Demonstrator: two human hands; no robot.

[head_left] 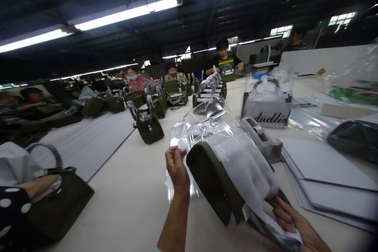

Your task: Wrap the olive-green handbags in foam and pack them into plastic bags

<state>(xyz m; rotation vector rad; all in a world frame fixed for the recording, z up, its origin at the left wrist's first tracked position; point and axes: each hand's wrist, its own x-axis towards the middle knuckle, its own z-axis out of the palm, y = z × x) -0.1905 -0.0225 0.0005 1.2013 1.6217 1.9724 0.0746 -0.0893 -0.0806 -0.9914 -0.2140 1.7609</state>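
Note:
An olive-green handbag (206, 177) lies tilted in front of me, with white tissue paper (245, 165) over its side. My right hand (291, 220) is closed around the bag's wrapped handles at the lower right. The far end of the handbag is at the mouth of a clear plastic bag (206, 122); how far inside it reaches is hard to tell. At the left edge of that plastic, my left hand (177, 167) pinches the film between thumb and fingers. A tape dispenser (261, 138) stands just beyond the handbag.
White boards (330, 165) are stacked at right, near a bagged handbag with printed white wrapping (267, 106). Several green handbags (149, 126) stand across the table (124, 189). At left, a co-worker's hand (39, 187) reaches into another handbag (67, 201). More people work behind.

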